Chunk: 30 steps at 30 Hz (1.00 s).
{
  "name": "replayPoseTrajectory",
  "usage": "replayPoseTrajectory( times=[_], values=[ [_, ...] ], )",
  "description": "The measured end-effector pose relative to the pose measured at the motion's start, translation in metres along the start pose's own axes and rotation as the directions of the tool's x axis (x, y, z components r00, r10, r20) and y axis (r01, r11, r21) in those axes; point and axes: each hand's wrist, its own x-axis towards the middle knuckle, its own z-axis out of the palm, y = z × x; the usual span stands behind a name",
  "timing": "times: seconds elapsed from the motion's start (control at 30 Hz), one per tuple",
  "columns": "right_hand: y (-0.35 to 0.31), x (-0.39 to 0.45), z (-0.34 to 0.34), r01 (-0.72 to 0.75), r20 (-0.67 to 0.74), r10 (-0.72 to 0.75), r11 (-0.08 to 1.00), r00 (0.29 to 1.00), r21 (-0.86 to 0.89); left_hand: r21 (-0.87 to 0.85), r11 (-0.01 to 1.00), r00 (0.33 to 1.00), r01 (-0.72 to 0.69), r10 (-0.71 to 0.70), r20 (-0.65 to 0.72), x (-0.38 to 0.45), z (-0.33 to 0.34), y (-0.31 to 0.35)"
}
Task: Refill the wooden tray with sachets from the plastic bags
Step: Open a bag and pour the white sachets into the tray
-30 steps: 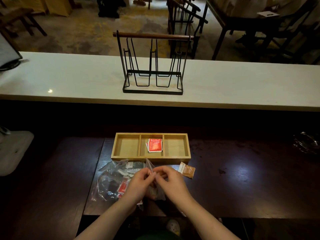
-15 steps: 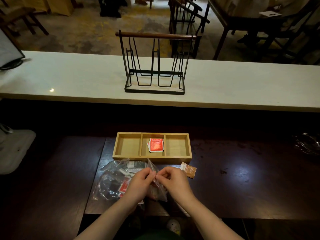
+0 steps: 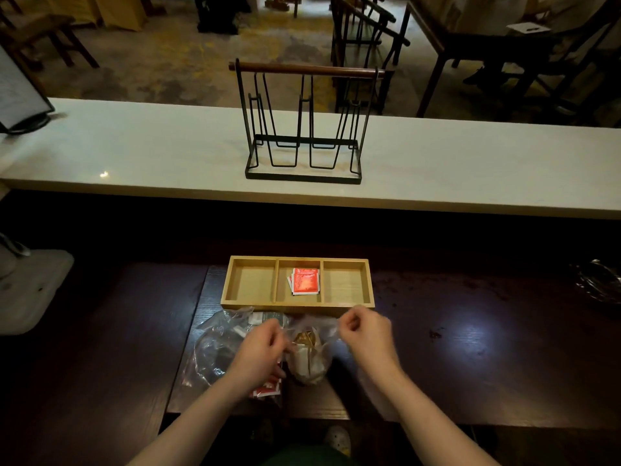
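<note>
Your left hand (image 3: 260, 344) and right hand (image 3: 364, 332) each pinched one side of a small clear plastic bag (image 3: 311, 356), pulling its mouth wide; brown sachets (image 3: 304, 339) showed inside. Just left, under your left wrist, lay a second crumpled bag (image 3: 215, 348) with white and red packets. The wooden tray (image 3: 297, 306) sat directly beyond on the dark table (image 3: 470, 348), red sachets (image 3: 305, 280) in its middle compartment. Farther off, a wire rack (image 3: 304, 129) stood on the white counter (image 3: 134, 153).

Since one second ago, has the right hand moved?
Yes. The right hand went rightward along the wooden tray, toward its right end, pulling the bag open.
</note>
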Motion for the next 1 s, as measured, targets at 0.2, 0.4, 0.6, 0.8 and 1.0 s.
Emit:
replayPoseTrajectory(
  times=[0.2,0.4,0.6,0.8,1.0],
  values=[
    [0.002,0.0,-0.015,0.261,0.016,-0.274,0.895,0.962,-0.362,0.486,0.864,0.979,-0.129,0.188,-0.075,-0.003,-0.017,0.003],
    [-0.028,-0.007,-0.03,0.398,0.088,-0.393,0.85,0.915,-0.344,0.374,0.919,0.986,-0.127,0.158,-0.052,0.006,-0.014,0.018],
    [-0.045,-0.017,0.014,0.494,0.346,-0.376,0.781,0.86,-0.381,0.125,0.986,0.993,-0.108,0.112,-0.026,0.008,-0.013,0.022],
    [-0.051,0.005,0.013,0.453,0.188,-0.414,0.844,0.89,-0.286,-0.393,0.919,0.999,0.029,-0.041,-0.021,0.008,-0.02,0.01],
    [-0.087,0.026,-0.029,0.553,0.061,-0.558,0.829,0.828,0.081,-0.711,0.597,0.928,0.372,-0.208,0.31,0.018,-0.015,-0.018]
  ],
)
